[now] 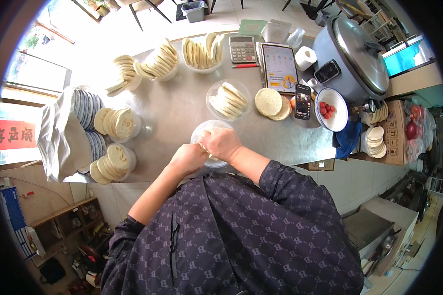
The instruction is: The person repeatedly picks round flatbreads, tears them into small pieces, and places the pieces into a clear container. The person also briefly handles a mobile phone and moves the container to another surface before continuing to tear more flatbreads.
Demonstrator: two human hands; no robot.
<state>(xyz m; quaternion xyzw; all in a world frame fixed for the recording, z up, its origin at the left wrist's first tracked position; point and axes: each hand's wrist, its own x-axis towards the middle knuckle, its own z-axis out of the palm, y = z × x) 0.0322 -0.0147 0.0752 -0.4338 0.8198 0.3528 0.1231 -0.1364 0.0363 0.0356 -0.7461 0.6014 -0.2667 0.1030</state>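
My left hand (189, 158) and my right hand (222, 144) meet over a clear plastic bowl (197, 134) at the table's near edge. Both are closed around a piece of flatbread (203, 148), mostly hidden by the fingers. Pale bread bits (213, 158) show in the bowl below my right hand. Just beyond stands a second clear bowl (245, 90) with several round flatbreads (229, 101) leaning in it. To its right, two more flatbreads (268, 102) overlap on the metal tabletop (166, 107).
Flatbread-filled containers (203, 55) line the far edge, with others (123, 123) at the left beside cloth-covered plates (90, 107). Rightward are a calculator (242, 48), tablet (279, 68), phone (302, 101), enamel bowl of red fruit (331, 120) and large cooker (349, 59).
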